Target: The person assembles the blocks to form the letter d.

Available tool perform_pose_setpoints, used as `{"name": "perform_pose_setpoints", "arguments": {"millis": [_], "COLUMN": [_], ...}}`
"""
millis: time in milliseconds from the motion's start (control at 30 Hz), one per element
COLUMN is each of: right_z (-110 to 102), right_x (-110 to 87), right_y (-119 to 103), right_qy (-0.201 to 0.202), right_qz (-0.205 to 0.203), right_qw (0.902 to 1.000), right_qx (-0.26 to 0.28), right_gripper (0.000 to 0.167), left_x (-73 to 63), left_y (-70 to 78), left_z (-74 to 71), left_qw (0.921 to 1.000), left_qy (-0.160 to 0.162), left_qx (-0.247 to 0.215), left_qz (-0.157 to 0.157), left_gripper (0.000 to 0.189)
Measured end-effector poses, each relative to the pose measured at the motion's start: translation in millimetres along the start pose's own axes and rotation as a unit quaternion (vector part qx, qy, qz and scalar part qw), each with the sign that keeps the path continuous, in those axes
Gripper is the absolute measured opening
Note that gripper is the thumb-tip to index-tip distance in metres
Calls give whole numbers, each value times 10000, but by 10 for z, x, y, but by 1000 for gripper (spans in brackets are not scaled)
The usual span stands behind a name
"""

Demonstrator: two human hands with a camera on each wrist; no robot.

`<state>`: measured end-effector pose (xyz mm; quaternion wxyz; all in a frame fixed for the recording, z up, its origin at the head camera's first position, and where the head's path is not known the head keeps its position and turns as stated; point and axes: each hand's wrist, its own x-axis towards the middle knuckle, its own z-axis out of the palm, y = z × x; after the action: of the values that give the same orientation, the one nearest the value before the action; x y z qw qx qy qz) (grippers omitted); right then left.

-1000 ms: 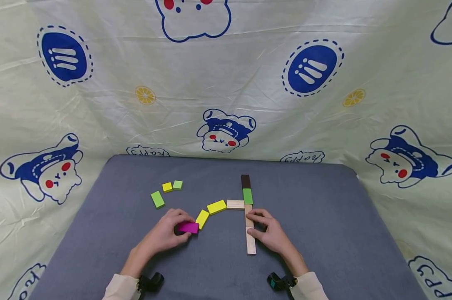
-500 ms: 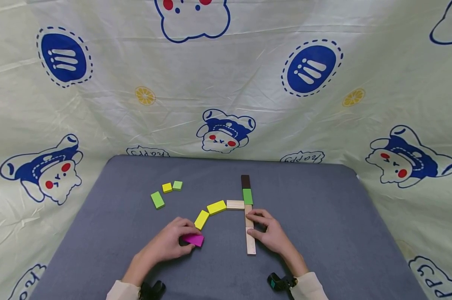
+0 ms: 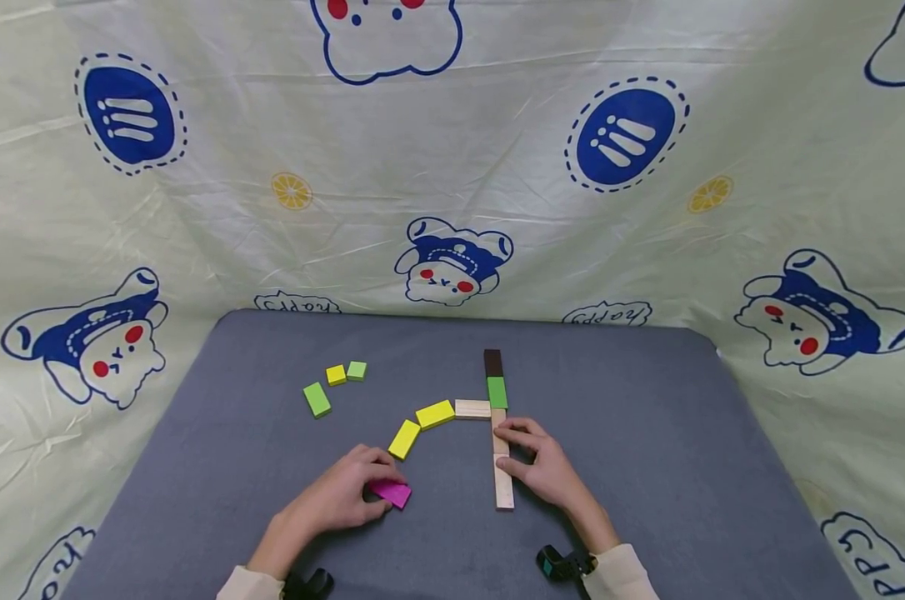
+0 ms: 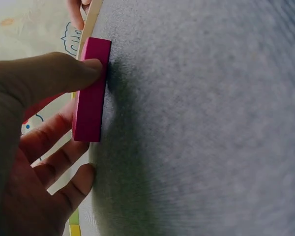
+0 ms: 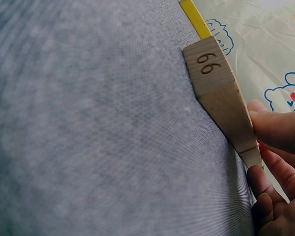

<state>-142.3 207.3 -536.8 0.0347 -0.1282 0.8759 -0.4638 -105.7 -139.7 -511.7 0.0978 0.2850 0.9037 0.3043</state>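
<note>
In the head view my left hand (image 3: pixel 347 492) pinches a magenta wooden block (image 3: pixel 394 493) between thumb and fingers, close over the cloth. The left wrist view shows the thumb across the face of that block (image 4: pixel 90 115). My right hand (image 3: pixel 546 468) rests on a column of plain wooden blocks, its fingertips over the upper plain block (image 3: pixel 499 442) and its thumb on the lower plain block (image 3: pixel 503 492). Stamped digits mark the near end of the lower block (image 5: pixel 210 66). Two yellow blocks, one nearer (image 3: pixel 403 439) and one farther (image 3: pixel 435 414), curve up from the magenta one.
A sideways plain block (image 3: pixel 472 409) links the curve to the column, topped by a green block (image 3: pixel 497 392) and a dark brown block (image 3: pixel 493 362). At the left lie a light green block (image 3: pixel 317 400), a small yellow block (image 3: pixel 336 375) and a small green block (image 3: pixel 357 371).
My left hand has brought the magenta block toward me and slightly right, away from the nearer yellow block, and turned it. That yellow block has shifted slightly. My right hand stays in place.
</note>
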Motion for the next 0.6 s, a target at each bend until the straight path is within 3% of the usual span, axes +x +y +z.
{"name": "perform_pose_setpoints", "arguments": {"millis": [133,333,600], "right_z": [-3,-10,-8], "right_x": [4,-2,-2], "right_y": [-12,-9,6], "right_qy": [-10,31,10], "right_qz": [-31,-78,-98], "right_qw": [10000,10000,9999], "right_qx": [14,6,-26], "right_gripper": [43,43,43], "left_x": [-32,-123,-167], "left_y": [-17,-67,-67], "left_z": [9,17,27], "left_qw": [9993,9950,9856], "left_qy": [193,935,1296], "left_qx": [-267,-318,-204], "left_qz": [-153,-164,-1071], "left_gripper": [27,32,31]}}
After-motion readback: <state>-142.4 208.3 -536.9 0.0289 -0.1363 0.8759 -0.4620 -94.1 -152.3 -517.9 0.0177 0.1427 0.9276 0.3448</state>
